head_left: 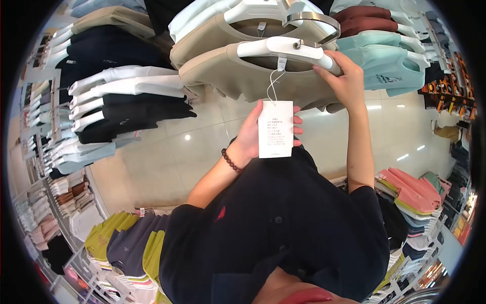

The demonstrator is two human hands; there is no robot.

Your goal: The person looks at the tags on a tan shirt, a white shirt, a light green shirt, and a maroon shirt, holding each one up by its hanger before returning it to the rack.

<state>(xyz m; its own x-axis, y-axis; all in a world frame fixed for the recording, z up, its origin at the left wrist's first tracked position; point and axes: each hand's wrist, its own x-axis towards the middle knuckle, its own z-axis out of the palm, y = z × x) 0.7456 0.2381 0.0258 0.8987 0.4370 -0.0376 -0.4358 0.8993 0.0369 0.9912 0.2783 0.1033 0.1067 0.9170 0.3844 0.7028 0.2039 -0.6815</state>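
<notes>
Right across the left grip [246,134] is a white tag [276,134], print facing up, on a thin string [273,87] that goes up to the neck of a beige shirt [215,71]. Thumb's by one edge and fingertips poke out past the other, but honestly I can't tell if that grip is pinching the tag or just propping it from behind. Right grip [349,78] is easier: clamped on the end of the shirt's white hanger [273,46], above and to the right of the tag.

Around the left wrist there's a dark bead bracelet [231,160]. Just past the hanger, a bit left of the right grip, is a curved metal bar [315,16], with another beige shirt [198,43] behind the first. To the right of the right grip hang mint shirts [392,63], with dark red shirts [364,24] further back. Well off left of the left grip are white shirts [126,81] and a black shirt [147,109]. Below both grips there's a shiny tile floor [147,172].
</notes>
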